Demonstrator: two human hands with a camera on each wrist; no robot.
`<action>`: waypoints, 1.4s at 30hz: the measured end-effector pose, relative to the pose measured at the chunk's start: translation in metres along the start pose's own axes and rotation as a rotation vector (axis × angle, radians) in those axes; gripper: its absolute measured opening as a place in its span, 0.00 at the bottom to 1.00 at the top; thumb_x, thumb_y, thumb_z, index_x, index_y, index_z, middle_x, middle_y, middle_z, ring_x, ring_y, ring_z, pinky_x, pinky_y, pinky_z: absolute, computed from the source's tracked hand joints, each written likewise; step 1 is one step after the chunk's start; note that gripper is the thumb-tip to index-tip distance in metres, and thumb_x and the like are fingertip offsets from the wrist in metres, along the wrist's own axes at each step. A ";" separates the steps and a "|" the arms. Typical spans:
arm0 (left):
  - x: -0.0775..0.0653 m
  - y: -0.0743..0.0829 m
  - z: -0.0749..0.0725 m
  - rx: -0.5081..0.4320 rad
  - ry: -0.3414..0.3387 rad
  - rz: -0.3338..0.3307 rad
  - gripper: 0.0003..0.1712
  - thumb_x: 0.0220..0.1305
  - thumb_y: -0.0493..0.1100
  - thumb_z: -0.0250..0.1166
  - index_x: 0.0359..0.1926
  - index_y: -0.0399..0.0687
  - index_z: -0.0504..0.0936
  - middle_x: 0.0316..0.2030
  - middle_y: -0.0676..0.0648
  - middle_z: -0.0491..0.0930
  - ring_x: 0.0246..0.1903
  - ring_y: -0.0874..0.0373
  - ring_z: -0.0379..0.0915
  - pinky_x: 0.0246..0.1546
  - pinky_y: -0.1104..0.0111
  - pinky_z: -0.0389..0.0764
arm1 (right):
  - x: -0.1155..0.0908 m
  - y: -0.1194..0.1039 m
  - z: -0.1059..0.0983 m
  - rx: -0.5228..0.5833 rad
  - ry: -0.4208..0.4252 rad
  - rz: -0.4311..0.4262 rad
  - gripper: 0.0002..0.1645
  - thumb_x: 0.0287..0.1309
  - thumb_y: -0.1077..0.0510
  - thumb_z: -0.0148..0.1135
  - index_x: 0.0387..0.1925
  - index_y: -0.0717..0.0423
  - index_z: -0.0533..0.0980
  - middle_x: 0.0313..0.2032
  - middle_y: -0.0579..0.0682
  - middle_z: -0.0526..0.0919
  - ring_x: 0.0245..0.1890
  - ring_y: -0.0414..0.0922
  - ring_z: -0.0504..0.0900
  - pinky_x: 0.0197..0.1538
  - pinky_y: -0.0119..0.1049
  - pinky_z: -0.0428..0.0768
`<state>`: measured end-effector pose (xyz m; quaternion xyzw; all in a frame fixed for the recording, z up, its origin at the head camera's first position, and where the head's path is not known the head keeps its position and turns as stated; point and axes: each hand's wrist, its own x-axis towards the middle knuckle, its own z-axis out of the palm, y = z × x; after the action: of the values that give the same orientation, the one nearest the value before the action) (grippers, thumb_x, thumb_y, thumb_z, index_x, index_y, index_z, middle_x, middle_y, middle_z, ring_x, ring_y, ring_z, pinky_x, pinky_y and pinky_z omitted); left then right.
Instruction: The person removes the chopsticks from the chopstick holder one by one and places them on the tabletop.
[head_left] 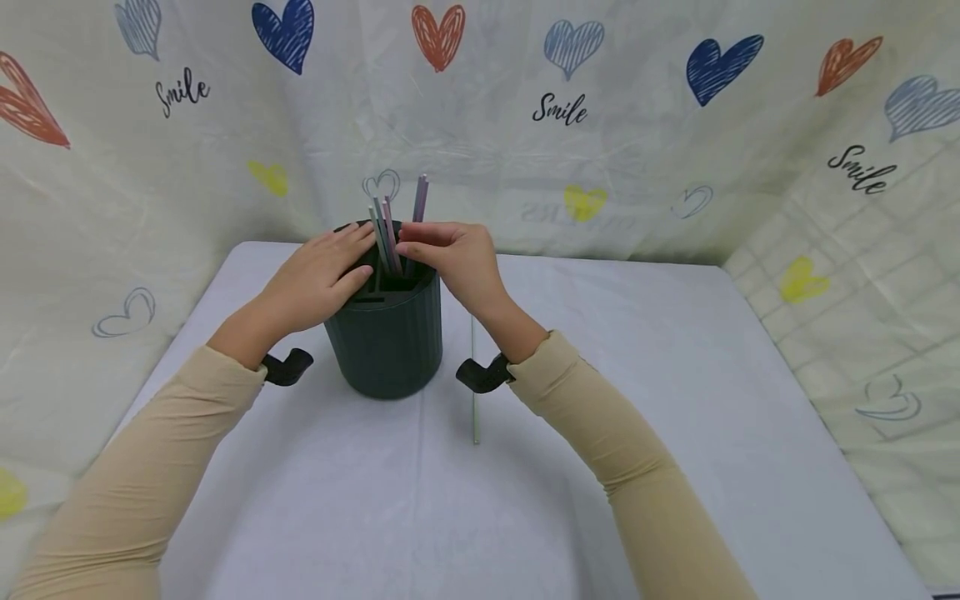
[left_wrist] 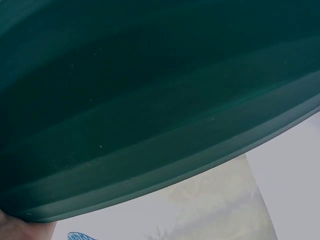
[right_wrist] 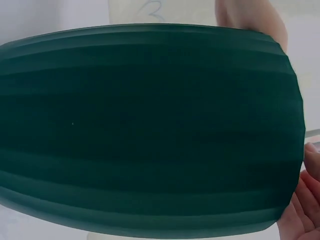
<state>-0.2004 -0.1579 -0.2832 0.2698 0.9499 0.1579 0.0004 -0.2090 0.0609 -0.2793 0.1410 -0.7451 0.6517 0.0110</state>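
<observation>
From my remote seat I see a dark green container (head_left: pixel 386 346), round and smooth like plastic, with shallow vertical ribs, standing at eleven o'clock from the middle of the table, on a soft white cloth (head_left: pixel 480 517). The left hand (head_left: pixel 318 275) rests over its rim at ten o'clock, with relaxed fingers and the thumb spread, not clenched. The right hand (head_left: pixel 465 258) comes from three o'clock, its thumb and fingertips bent beside the thin sticks; whether it pinches one of them I cannot tell. A green stick (head_left: pixel 476 421), straight and slender, lies on the cloth at four o'clock from the container; the black wrist piece (head_left: pixel 483 375) covers its middle, and its far end is hidden by the right hand. Both wrist views are mostly filled by the ribbed wall, and the left one is dim. Inside the container, dividers (head_left: pixel 369 297) make compartments; pale and pink sticks (head_left: pixel 378 225) stand near the centre, purple sticks (head_left: pixel 421 200) lean toward one o'clock, and their lower ends are hard to see.
</observation>
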 end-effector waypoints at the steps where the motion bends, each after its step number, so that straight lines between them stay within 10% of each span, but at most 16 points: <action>1: 0.000 0.000 0.000 0.000 -0.002 -0.001 0.34 0.79 0.52 0.42 0.78 0.43 0.51 0.79 0.42 0.48 0.79 0.43 0.39 0.79 0.47 0.42 | 0.000 0.000 0.000 -0.002 0.000 0.004 0.19 0.57 0.59 0.72 0.51 0.59 0.84 0.50 0.55 0.88 0.53 0.41 0.85 0.55 0.31 0.84; 42: 0.002 -0.003 -0.001 -0.002 -0.019 0.009 0.34 0.79 0.52 0.42 0.78 0.43 0.51 0.79 0.42 0.47 0.79 0.43 0.38 0.79 0.47 0.41 | 0.004 -0.025 0.005 -0.122 0.079 -0.130 0.13 0.59 0.58 0.70 0.45 0.60 0.87 0.44 0.56 0.89 0.48 0.42 0.86 0.47 0.32 0.86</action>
<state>-0.2033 -0.1598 -0.2825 0.2754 0.9485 0.1563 0.0088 -0.2059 0.0523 -0.2550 0.1622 -0.7718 0.6080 0.0912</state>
